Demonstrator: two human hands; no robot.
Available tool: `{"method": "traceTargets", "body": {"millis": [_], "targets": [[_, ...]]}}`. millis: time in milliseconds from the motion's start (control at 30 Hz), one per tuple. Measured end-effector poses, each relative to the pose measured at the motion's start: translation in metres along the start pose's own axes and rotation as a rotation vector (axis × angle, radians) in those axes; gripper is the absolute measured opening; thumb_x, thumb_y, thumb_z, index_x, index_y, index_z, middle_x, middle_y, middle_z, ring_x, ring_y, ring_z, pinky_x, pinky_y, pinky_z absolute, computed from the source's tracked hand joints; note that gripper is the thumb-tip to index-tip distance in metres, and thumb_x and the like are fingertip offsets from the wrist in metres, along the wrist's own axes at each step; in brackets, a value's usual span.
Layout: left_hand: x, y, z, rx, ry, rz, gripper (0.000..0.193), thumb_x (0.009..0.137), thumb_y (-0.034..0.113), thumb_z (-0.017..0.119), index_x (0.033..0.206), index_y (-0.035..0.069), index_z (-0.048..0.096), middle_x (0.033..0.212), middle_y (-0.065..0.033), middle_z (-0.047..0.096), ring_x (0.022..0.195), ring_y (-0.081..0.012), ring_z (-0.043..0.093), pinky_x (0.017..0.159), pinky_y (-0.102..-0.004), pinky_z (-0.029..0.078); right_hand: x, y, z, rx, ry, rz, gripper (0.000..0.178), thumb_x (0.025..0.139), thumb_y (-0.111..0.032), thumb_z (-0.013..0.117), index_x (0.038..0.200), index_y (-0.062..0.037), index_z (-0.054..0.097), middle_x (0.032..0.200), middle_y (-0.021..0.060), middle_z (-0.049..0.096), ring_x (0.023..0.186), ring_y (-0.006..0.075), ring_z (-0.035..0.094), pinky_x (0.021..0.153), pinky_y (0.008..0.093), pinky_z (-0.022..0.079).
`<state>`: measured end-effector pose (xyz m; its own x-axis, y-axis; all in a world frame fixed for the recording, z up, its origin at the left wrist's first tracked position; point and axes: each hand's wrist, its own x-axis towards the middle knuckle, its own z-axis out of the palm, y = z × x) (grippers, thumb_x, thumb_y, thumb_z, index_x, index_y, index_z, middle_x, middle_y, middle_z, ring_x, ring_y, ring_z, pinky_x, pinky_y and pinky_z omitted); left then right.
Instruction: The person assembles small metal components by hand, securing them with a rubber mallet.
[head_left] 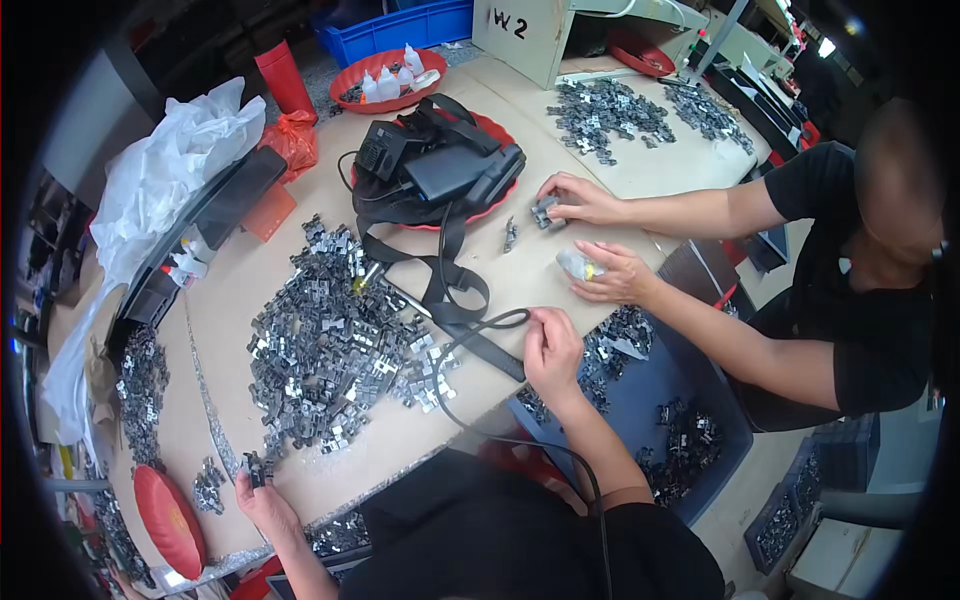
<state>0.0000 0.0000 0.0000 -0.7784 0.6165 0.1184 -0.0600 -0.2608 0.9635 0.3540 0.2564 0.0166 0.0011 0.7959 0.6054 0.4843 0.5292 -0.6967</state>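
Observation:
My left hand (268,508) is at the table's near left edge, its fingers closed on a small dark metal clip (256,468). My right hand (553,348) is curled closed at the near edge, with a loop of black cable (508,316) at its fingertips. Between my hands spreads a large pile of small metal clips (330,340), silver and dark grey. A black strap (465,290) runs from a black device with a box-shaped pack (450,172), which rests in a red tray (512,128).
A co-worker's hands (615,272) hold a small clear bottle and metal clips at the right. Below them stands a blue-grey bin (715,455) of clips. A red dish (168,520), white plastic bag (180,140) and red tray of bottles (345,82) surround the pile.

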Motion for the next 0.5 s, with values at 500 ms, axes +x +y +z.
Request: {"method": "traceTargets", "body": {"millis": [500], "targets": [[0.002, 0.003, 0.020, -0.052, 0.040, -0.026, 0.033, 0.072, -0.013, 0.040, 0.102, -0.006, 0.052, 0.099, -0.0086, 0.057, 0.089, -0.0138, 0.054, 0.082, -0.0258, 0.043, -0.030, 0.020, -0.019, 0.177, 0.206, 0.071, 0.016, 0.079, 0.006, 0.049, 0.094, 0.0008, 0.054, 0.091, 0.0115, 0.055, 0.080, 0.0205, 0.055, 0.071, 0.0279, 0.045]]}}
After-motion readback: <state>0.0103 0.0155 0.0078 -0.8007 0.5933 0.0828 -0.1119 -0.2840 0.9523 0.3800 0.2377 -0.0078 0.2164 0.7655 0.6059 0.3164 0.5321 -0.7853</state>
